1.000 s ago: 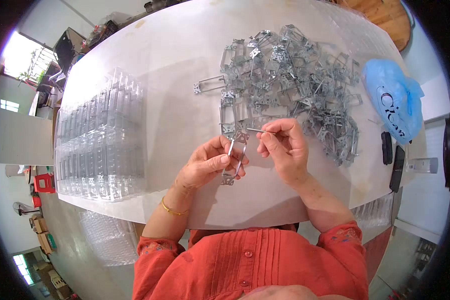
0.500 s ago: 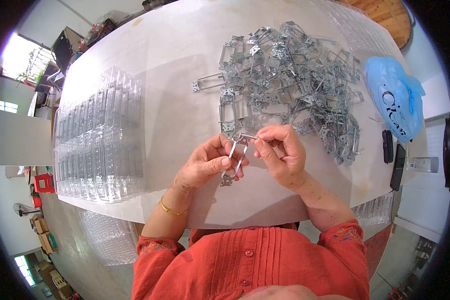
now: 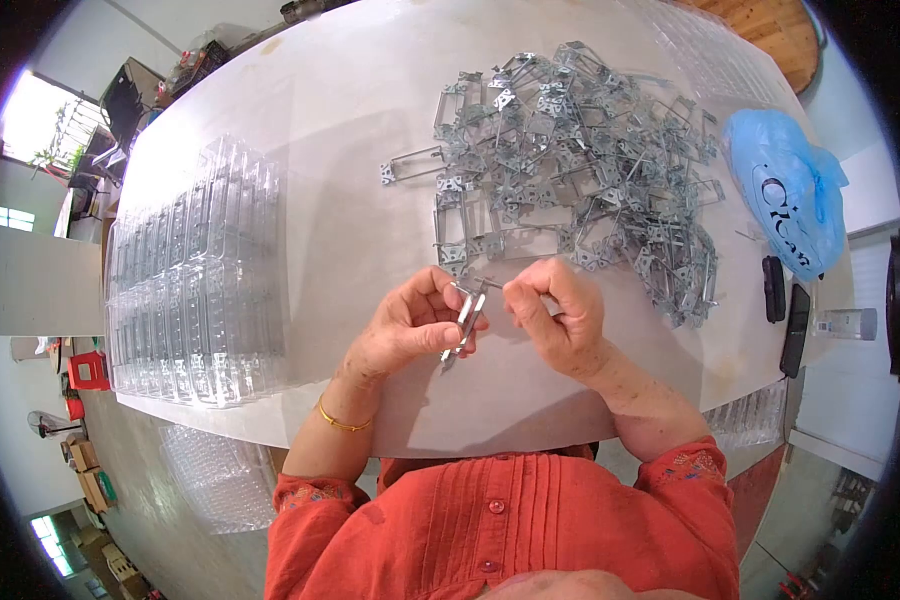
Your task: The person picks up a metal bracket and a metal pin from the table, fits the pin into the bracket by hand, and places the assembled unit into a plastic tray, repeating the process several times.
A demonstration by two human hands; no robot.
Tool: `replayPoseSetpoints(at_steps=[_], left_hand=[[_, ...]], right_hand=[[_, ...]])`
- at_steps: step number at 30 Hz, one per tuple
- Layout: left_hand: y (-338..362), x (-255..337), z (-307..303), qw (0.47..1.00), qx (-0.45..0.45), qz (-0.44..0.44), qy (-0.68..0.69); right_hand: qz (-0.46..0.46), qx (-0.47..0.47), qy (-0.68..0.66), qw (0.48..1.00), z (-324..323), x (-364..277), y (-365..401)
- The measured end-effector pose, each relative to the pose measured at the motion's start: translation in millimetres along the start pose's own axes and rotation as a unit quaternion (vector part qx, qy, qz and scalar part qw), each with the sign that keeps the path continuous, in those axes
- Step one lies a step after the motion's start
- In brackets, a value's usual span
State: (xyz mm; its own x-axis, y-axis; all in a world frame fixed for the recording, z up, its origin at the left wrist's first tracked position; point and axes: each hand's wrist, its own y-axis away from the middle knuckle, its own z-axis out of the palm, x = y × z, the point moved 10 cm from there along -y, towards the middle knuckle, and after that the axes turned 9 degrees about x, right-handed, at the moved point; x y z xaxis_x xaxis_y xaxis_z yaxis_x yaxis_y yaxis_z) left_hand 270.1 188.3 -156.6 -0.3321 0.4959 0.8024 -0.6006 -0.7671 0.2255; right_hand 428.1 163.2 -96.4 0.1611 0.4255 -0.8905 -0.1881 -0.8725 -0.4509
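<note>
My left hand (image 3: 417, 318) is closed around a thin silvery metal bracket (image 3: 463, 326), held tilted above the near part of the table. The bracket has long narrow sides and flat end pieces. Close on its right, my right hand (image 3: 558, 312) pinches a thin metal rod (image 3: 491, 284), whose tip meets the upper end of the bracket; I cannot make out exactly how they touch. Beyond both hands lies a big tangled heap of similar metal brackets (image 3: 540, 150) on the pale table (image 3: 340, 160).
Clear plastic trays (image 3: 195, 290) holding metal parts stand on the left. At the right lie a blue plastic bag (image 3: 785, 195), a black case (image 3: 773, 290) and a dark flat object (image 3: 795, 330). More clear plastic packaging (image 3: 720, 55) lies at the far right.
The bracket in my left hand has turned, so it now shows narrower and more edge-on. My right hand has rotated and dropped slightly, fingers more curled, with the rod's tip lower.
</note>
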Motion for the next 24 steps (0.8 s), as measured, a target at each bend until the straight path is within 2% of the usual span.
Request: replayPoseSetpoints(at_steps=[2,6,9,11,12,14,15,17,21,24], left_hand=[[2,-4,2,0.998,-0.025,-0.035,-0.053],[3,-8,8,0.998,-0.029,-0.038,-0.039],[2,-3,2,0.998,0.011,-0.013,-0.059],[3,-2,3,0.996,-0.015,-0.028,-0.088],[3,-1,5,0.996,-0.016,-0.024,-0.089],[4,-2,4,0.995,-0.001,-0.033,-0.095],[4,-3,4,0.995,-0.001,-0.027,-0.096],[3,-5,5,0.995,-0.009,-0.004,-0.097],[6,-2,11,0.997,-0.008,0.003,-0.082],[7,-1,10,0.994,0.001,0.019,-0.104]], right_hand=[[-0.028,-0.023,0.021,0.999,4,-4,2],[-0.013,-0.048,0.018,0.999,7,-5,1],[0.016,-0.062,0.022,0.998,12,0,3],[0.104,-0.046,-0.037,0.993,14,11,5],[0.099,-0.047,-0.037,0.993,13,8,5],[0.211,-0.073,-0.119,0.967,20,18,9],[0.207,-0.075,-0.118,0.968,19,17,7],[0.270,-0.125,-0.146,0.944,29,23,13],[0.266,-0.153,-0.145,0.941,33,23,14],[0.266,-0.138,-0.095,0.949,30,28,15]])
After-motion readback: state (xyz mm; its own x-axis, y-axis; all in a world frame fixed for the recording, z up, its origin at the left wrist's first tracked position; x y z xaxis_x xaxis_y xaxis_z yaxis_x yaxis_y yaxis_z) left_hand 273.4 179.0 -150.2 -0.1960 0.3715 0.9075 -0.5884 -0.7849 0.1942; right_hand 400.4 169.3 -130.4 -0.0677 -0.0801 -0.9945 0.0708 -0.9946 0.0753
